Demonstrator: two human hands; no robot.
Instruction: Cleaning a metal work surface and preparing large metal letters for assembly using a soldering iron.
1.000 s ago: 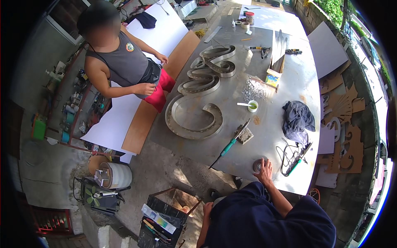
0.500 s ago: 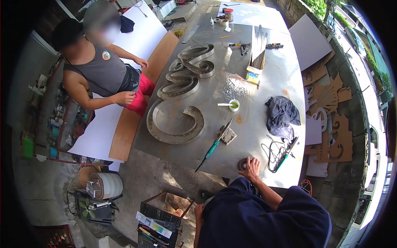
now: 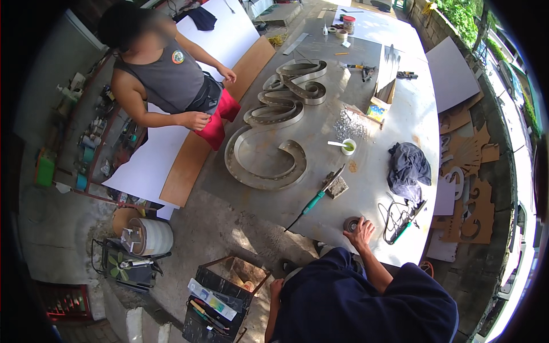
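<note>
At the near edge of the metal table point(image 3: 320, 220), my right hand point(image 3: 362, 234) is closed around the side of a dark round roll point(image 3: 350, 223). The roll lies flat on the tabletop, partly covered by my fingers. My left hand point(image 3: 276, 287) hangs low beside my leg, off the table, and its fingers are hidden. Left of the roll, a green-handled soldering iron point(image 3: 314, 201) leans its tip on a greyish block point(image 3: 337, 187). A second green-handled iron point(image 3: 403, 230) with a dark cord lies to the right. Large curled metal channel letters point(image 3: 266, 178) stand at the left.
A co-worker point(image 3: 171, 86) stands at the table's left side. Farther off are a cup point(image 3: 348, 147) of green stuff, metal scraps point(image 3: 350, 126), pliers point(image 3: 366, 72) and a box of strips point(image 3: 386, 86). Dark cloth point(image 3: 409, 168) lies right; a tool box point(image 3: 220, 303) stands below.
The view has shifted, so the table sits farther right. My right hand stays at the roll. The co-worker's head has turned and their hands have shifted slightly.
</note>
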